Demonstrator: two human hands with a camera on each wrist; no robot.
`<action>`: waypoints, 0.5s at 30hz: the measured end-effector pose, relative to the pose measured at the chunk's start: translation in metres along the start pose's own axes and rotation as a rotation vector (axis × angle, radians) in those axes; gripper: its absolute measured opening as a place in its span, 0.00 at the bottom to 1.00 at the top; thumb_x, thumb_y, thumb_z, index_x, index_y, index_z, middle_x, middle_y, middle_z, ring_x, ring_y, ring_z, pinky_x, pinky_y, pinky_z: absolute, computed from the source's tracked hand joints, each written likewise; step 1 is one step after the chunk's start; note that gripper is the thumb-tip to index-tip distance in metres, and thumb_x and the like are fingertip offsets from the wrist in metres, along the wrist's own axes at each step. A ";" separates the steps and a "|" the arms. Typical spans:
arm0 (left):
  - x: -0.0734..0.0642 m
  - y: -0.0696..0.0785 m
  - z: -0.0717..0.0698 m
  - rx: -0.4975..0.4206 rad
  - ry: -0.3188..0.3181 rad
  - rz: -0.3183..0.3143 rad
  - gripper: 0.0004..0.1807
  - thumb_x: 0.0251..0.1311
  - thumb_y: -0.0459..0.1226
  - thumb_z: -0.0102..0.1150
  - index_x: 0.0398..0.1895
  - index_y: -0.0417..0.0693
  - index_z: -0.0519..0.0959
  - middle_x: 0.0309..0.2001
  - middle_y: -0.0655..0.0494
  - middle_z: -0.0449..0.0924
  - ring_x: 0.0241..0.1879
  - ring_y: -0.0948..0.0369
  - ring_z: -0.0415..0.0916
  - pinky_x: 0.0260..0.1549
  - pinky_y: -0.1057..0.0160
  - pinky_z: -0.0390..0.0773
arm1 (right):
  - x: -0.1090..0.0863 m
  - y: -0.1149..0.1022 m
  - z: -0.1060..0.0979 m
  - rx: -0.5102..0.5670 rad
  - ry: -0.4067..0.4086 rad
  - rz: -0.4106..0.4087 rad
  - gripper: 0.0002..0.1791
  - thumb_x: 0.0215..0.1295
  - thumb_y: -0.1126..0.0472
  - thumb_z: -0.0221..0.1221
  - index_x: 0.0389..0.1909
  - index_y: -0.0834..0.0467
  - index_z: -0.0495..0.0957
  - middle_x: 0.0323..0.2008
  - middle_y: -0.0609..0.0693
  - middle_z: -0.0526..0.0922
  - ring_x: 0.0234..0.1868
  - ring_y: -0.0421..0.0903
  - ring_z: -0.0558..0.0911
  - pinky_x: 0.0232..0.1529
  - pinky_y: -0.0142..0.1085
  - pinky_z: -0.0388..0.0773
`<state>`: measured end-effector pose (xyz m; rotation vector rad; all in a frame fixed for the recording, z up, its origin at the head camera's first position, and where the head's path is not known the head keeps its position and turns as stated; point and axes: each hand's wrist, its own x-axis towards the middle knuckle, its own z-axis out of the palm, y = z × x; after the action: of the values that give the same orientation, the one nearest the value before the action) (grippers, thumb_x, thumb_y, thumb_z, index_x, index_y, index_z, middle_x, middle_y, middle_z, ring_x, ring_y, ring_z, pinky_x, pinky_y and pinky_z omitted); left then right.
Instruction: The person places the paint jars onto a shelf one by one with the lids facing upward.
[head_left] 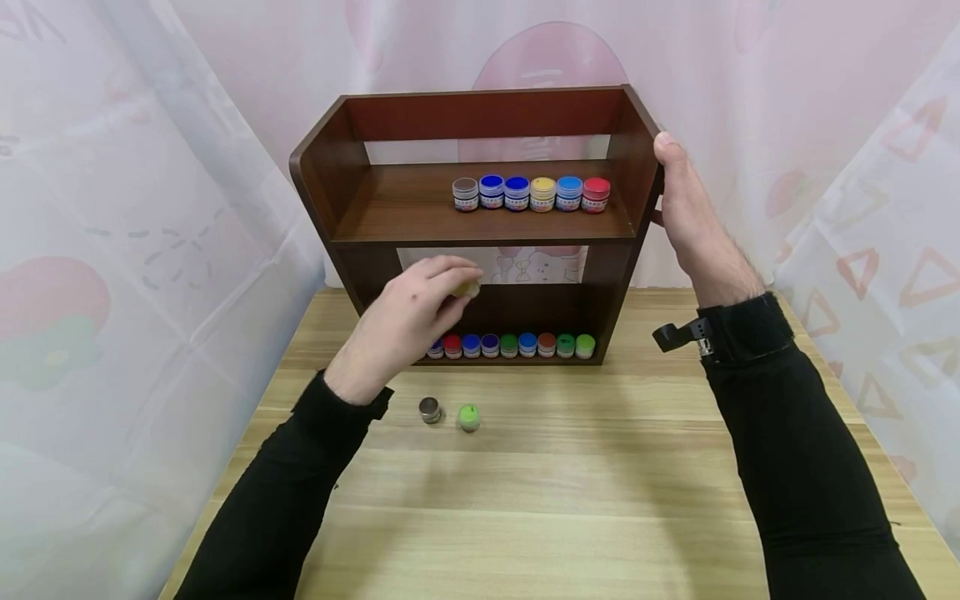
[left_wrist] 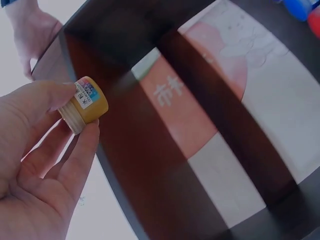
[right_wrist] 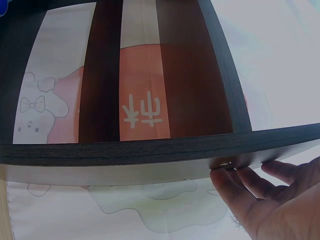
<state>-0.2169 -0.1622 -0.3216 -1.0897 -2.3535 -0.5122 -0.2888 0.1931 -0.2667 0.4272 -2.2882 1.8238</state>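
Observation:
My left hand (head_left: pixel 411 318) pinches a small yellow paint jar (left_wrist: pixel 92 99) between thumb and fingers, in front of the shelf's lower opening in the head view. The left wrist view shows the jar tilted, with a printed label and a pale ridged end. My right hand (head_left: pixel 693 218) touches the outer right side of the dark brown wooden shelf (head_left: pixel 480 229). In the right wrist view its fingertips (right_wrist: pixel 220 177) meet the side panel. Several paint jars (head_left: pixel 542 194) stand in a row on the upper board, another row of jars (head_left: pixel 508 346) on the bottom board, partly hidden by my left hand.
On the wooden table (head_left: pixel 570 492), in front of the shelf, stand a dark grey-topped jar (head_left: pixel 430 409) and a green jar (head_left: pixel 468 417). Printed pale curtains (head_left: pixel 150 192) hang behind and at both sides. The upper board's left part is bare.

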 end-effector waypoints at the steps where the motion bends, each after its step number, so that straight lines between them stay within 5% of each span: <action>1: 0.002 0.000 -0.004 0.008 0.010 -0.006 0.19 0.69 0.34 0.64 0.61 0.43 0.82 0.60 0.50 0.81 0.60 0.56 0.77 0.58 0.57 0.80 | 0.000 0.000 0.000 0.001 -0.001 -0.001 0.36 0.77 0.32 0.32 0.82 0.38 0.53 0.79 0.49 0.54 0.76 0.53 0.53 0.71 0.72 0.47; 15: 0.030 -0.017 -0.041 0.086 0.147 -0.126 0.21 0.71 0.37 0.62 0.65 0.45 0.82 0.63 0.49 0.80 0.62 0.52 0.76 0.61 0.54 0.78 | -0.001 0.001 0.001 -0.008 0.003 -0.009 0.36 0.77 0.31 0.32 0.82 0.37 0.53 0.79 0.48 0.54 0.76 0.53 0.53 0.72 0.71 0.47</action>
<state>-0.2356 -0.1759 -0.2735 -0.8408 -2.3020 -0.5126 -0.2882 0.1925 -0.2678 0.4331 -2.2868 1.8095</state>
